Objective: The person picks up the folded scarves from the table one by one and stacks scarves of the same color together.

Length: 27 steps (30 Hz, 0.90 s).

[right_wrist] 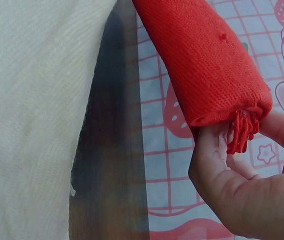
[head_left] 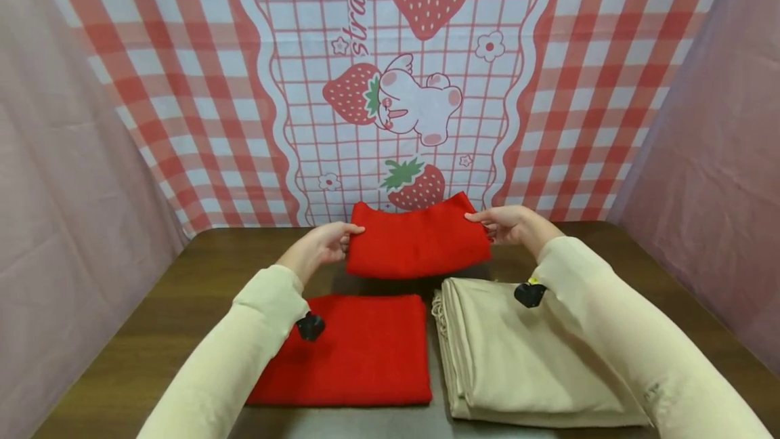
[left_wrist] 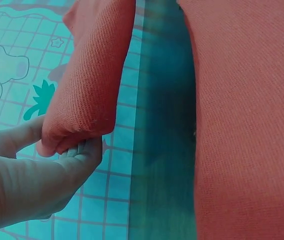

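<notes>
Both hands hold up a folded red knitted scarf [head_left: 417,239] by its two ends, over the back of the table. My left hand [head_left: 319,249] pinches the left end, thumb on top and fingers beneath. At the other end, my right hand [head_left: 512,223] grips the scarf the same way. Red fringe [right_wrist: 243,131] hangs out between its thumb and fingers in the right wrist view. Nearer me lies a larger folded red cloth [head_left: 365,351], partly behind the left sleeve. To its right is a folded beige fringed cloth [head_left: 518,351], partly covered by the right sleeve.
The brown wooden table [head_left: 140,317] ends at a strawberry-print checked curtain [head_left: 207,87] behind. Pink drapes [head_left: 79,154] hang at both sides. A grey strip [head_left: 365,423] of surface shows under the folded cloths at the front.
</notes>
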Tool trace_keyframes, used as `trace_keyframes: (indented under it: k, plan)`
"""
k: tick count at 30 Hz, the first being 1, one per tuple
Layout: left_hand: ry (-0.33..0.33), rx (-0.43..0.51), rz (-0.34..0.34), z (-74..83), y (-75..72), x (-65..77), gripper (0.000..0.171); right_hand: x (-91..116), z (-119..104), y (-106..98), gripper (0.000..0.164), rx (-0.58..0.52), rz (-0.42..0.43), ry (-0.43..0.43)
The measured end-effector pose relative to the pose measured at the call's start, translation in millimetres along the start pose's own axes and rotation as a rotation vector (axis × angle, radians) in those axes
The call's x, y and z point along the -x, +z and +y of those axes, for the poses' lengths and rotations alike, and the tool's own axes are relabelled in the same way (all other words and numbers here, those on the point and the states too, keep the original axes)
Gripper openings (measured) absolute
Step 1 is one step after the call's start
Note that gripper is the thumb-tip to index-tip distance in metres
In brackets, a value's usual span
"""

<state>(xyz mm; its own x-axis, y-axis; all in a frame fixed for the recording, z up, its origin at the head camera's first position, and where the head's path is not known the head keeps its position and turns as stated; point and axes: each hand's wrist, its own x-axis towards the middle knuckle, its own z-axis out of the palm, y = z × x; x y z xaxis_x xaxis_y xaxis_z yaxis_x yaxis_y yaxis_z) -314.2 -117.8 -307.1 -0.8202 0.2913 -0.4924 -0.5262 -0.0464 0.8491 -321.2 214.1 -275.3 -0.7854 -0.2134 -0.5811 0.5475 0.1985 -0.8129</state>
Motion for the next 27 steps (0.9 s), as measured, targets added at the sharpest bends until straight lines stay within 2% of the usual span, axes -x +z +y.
trace_keyframes:
  k: [2,9,20,27]
  plan:
    - [-0.002,-0.002,-0.005,-2.3,-0.1,0.6,0.008,1.2,2.6,-0.3,0.053,-0.01,-0.003,0.0]
    - [0.016,-0.008,-0.011,-6.2,0.8,4.4,0.011,7.0,7.3,1.2,0.025,-0.038,-0.004,-0.016]
    - [0.033,-0.019,-0.036,-6.3,0.4,10.3,0.007,13.7,8.9,2.0,0.025,-0.049,0.003,-0.013]
    - [0.036,-0.014,-0.032,-6.2,0.3,13.1,0.016,16.9,9.2,2.0,0.026,-0.053,0.0,-0.017]
